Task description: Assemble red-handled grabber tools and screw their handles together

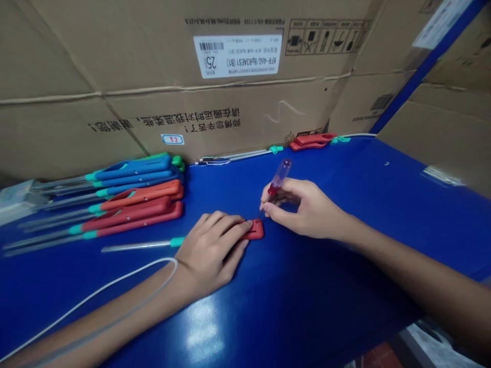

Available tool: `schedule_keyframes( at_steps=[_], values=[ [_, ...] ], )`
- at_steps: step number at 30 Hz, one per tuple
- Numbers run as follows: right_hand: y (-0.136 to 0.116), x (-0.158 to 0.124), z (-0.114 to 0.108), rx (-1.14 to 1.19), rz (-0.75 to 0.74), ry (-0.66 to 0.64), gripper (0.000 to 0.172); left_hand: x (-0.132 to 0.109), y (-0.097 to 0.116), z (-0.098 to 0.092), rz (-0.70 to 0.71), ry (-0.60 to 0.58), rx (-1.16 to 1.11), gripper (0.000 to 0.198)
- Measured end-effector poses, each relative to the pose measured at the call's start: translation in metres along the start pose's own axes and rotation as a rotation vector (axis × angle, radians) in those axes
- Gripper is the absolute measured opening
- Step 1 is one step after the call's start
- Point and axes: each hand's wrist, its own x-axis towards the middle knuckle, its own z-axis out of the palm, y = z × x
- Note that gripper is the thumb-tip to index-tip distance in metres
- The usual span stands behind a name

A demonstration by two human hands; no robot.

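Note:
My left hand (pixel 215 245) is closed over a red long-nosed lighter (pixel 258 232) and holds it against the blue table. The lighter's metal tube and teal collar stick out to the left of my wrist; most of its handle is hidden under my fingers. Between the thumb and fingers of my right hand (pixel 299 207) is a small screwdriver (pixel 282 173) with a clear and red handle. Its thin shaft points down, and the tip meets the end of the red handle near a small hole.
Several blue lighters (pixel 134 164), an orange lighter (pixel 141 194) and red lighters (pixel 130 217) lie stacked at the left. Along the cardboard wall (pixel 153 76) are metal tubes (pixel 249 155) and red handle shells (pixel 312 141). A white cable (pixel 115 281) crosses by my left wrist.

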Motion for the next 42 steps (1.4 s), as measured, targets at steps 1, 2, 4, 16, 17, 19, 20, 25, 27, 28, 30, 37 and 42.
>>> schedule_keyframes(
  at_steps=[1,2,4,16,17,19,20,25,27,28,30,37,42],
  values=[
    [-0.0003,0.0000,0.0002,0.000,-0.002,0.001,0.005,-0.0002,0.0000,0.0000,-0.001,-0.002,0.000,0.023],
    [-0.0004,0.0000,0.0004,-0.001,-0.005,0.003,0.006,-0.0003,0.0000,0.0000,-0.001,-0.003,0.000,0.023],
    [-0.0003,-0.0002,0.0007,-0.008,-0.012,0.004,0.006,-0.0005,0.0000,-0.0001,-0.002,-0.001,0.001,0.024],
    [0.0008,-0.0013,0.0028,-0.105,-0.080,-0.020,0.007,-0.0007,-0.0007,0.0007,0.003,-0.011,0.009,0.024],
    [0.0006,-0.0013,0.0029,-0.114,-0.092,-0.034,0.006,-0.0008,-0.0006,0.0006,0.003,-0.011,0.008,0.024],
    [0.0002,-0.0013,0.0030,-0.126,-0.102,-0.053,0.005,-0.0009,-0.0004,0.0004,0.004,-0.011,0.009,0.024],
    [0.0001,-0.0013,0.0030,-0.128,-0.102,-0.057,0.005,-0.0010,-0.0004,0.0002,0.007,-0.011,0.011,0.024],
    [0.0014,-0.0020,0.0023,-0.141,-0.124,-0.048,0.007,-0.0009,-0.0004,-0.0004,0.012,-0.002,0.007,0.023],
    [0.0020,-0.0023,0.0021,-0.144,-0.125,-0.048,0.007,-0.0008,-0.0004,-0.0004,0.010,0.001,0.001,0.023],
    [0.0022,-0.0023,0.0020,-0.143,-0.120,-0.053,0.008,-0.0006,-0.0004,-0.0002,0.010,0.001,-0.002,0.023],
    [0.0020,-0.0022,0.0019,-0.139,-0.110,-0.065,0.008,-0.0003,-0.0005,0.0004,0.009,0.000,-0.002,0.023],
    [-0.0002,-0.0011,0.0023,-0.121,-0.089,-0.074,0.005,-0.0008,-0.0004,0.0004,0.015,-0.003,0.005,0.023],
    [-0.0012,-0.0008,0.0024,-0.119,-0.087,-0.073,0.004,-0.0014,0.0000,-0.0007,0.012,-0.005,0.006,0.023]
  ],
)
